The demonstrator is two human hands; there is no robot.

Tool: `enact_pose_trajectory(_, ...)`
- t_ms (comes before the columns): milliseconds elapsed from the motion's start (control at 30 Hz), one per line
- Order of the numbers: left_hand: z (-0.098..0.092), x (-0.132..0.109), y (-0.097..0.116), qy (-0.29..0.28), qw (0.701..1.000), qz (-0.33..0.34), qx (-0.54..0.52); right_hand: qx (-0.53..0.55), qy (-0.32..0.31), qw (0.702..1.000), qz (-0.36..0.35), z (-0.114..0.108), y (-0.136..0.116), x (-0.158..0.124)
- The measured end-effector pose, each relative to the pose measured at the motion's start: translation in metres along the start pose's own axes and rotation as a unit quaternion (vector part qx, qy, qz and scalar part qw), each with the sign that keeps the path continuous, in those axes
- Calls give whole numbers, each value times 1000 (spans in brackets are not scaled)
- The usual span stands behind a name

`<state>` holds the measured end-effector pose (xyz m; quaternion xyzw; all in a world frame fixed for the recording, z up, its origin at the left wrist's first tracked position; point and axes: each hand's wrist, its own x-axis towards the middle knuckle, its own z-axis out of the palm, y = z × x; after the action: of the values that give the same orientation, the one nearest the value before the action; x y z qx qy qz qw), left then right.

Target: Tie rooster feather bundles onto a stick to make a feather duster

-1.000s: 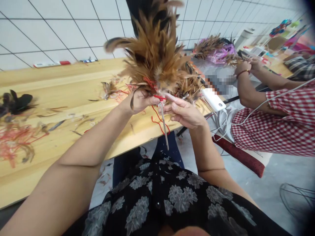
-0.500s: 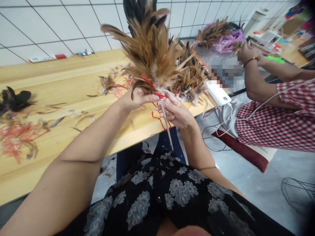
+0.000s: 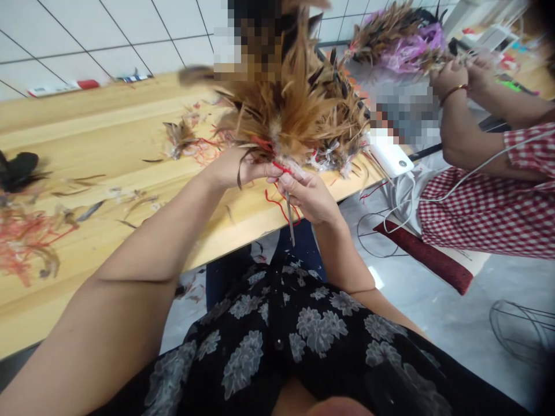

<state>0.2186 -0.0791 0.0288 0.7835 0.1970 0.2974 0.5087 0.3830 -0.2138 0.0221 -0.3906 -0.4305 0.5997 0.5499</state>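
- The bunch [image 3: 281,112] of brown feathers is fanning upward over the front edge of the bench [image 3: 99,136], its base off the surface; the top is blurring, partly behind pixels.
- The left hand [image 3: 255,167] is pinching the base of the bunch above the bench, thumb lying along the red thread [image 3: 281,167].
- The right hand [image 3: 310,195] is closing its thumb and fingers on the stick [image 3: 291,222] just below the binding; its exact grip on the thread is staying hidden.
- The stick is pointing down past the bench's front edge, the thread's loose loop hanging beside it.
- A feather pile [image 3: 347,118] is lying on the bench's right end, with a white device [image 3: 391,155] sitting at that corner.
- A small tuft [image 3: 178,137] is lying mid-bench; black feathers [image 3: 19,170] and red scraps [image 3: 34,231] are lying at the bench's left.
- Beyond the bench's right end, a co-worker's hands [image 3: 451,81] are working at other feathers.
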Motion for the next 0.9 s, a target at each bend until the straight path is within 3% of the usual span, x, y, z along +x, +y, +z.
enact_pose_trajectory(100, 3, 2, 6, -68, 998, -3, -12, 38, 0, 999, 6, 1, 3, 1)
enact_pose_trajectory(267, 14, 4, 8, -28, 999, 19, -21, 81, 21, 996, -1, 1, 2, 3)
enact_pose_trajectory(400, 20, 4, 8, -37, 999, 15, -31, 73, 33, 997, -3, 0, 4, 4)
enact_pose_trajectory(700, 15, 0, 10, 2, 998, 40, 43, 1, 68, 997, -36, 3, 1, 3)
enact_pose_trajectory(900, 14, 2, 9, -17, 997, 51, 57, -22, 63, 997, -39, 3, -1, 3)
